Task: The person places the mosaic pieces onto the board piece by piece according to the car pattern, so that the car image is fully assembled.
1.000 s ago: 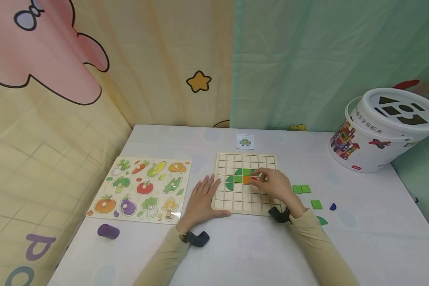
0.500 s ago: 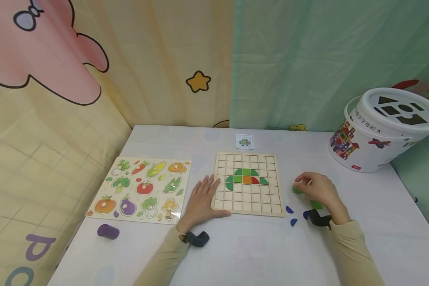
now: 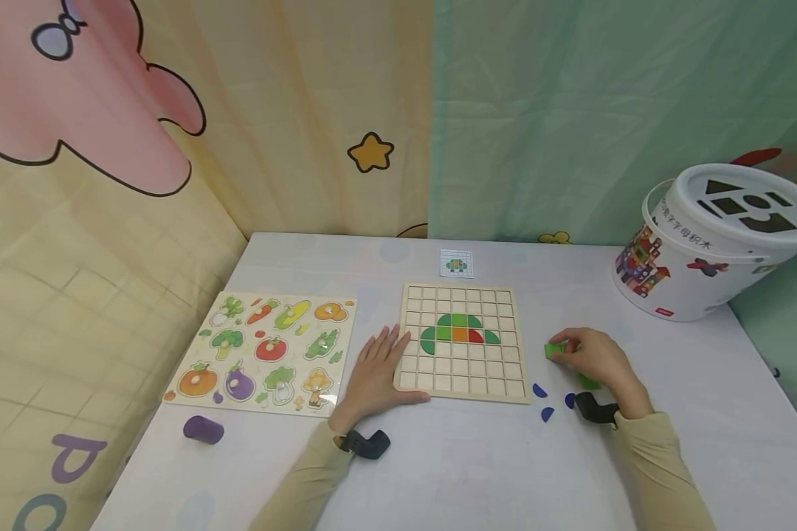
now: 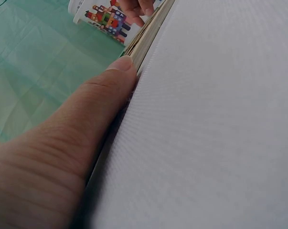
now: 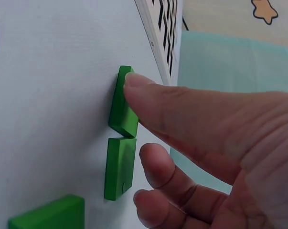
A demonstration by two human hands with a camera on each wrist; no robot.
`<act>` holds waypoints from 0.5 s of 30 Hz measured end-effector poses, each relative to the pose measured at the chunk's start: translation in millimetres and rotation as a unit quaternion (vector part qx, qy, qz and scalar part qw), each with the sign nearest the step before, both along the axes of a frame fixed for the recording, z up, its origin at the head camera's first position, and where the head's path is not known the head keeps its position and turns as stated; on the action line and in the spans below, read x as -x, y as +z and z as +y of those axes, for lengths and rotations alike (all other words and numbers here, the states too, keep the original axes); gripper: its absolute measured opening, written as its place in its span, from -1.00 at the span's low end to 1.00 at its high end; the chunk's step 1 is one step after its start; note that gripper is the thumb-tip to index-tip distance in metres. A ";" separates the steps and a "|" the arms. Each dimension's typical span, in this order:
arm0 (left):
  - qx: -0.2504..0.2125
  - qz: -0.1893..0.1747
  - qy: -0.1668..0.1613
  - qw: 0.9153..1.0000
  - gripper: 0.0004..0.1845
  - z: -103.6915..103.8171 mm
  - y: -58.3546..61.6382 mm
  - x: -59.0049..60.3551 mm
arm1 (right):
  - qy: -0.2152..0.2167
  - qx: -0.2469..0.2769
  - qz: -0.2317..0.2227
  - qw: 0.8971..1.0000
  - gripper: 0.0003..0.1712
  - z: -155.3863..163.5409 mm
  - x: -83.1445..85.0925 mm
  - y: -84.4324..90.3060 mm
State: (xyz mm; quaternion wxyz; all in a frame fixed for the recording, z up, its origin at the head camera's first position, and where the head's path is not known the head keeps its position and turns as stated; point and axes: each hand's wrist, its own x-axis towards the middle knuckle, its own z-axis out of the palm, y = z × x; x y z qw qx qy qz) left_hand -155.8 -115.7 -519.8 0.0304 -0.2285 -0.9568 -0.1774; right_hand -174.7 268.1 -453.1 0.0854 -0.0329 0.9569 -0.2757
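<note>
My left hand (image 3: 372, 376) rests spread at the left side and near corner of a wooden grid board (image 3: 432, 372), its thumb (image 4: 103, 90) along the board's near edge. Green, orange and red tiles on the board form a low domed shape, with an orange square (image 3: 460, 335) at its middle. Right of the board, my right hand (image 3: 594, 358) pinches a green square tile (image 5: 122, 102), thumb on its near face; the index fingertip is hidden behind. A second green square tile (image 5: 119, 169) stands close beside the first, and another green tile (image 5: 50, 214) lies nearer the wrist.
Several blue half-round pieces (image 3: 539, 391) lie right of the board. A small picture card (image 3: 456, 263) sits behind it. To the left are a vegetable puzzle board (image 3: 249, 361) and a purple cylinder (image 3: 203, 429). A white bucket (image 3: 697, 273) stands at the back right.
My right hand has left the board and moved right to the green tiles, uncovering the red tile and a green quarter-round on the board. The left hand has stayed in place.
</note>
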 end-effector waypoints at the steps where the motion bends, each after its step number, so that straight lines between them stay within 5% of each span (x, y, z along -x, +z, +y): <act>1: 0.000 -0.001 0.000 1.000 0.22 0.2 -0.2 0.0 | 0.000 -0.002 0.003 1.000 -0.70 -0.5 0.3 -0.7; 15: 0.007 -0.009 0.004 1.000 0.22 0.7 2.2 -0.9 | -0.009 -0.014 0.019 1.000 -0.80 -8.0 -0.6 -2.5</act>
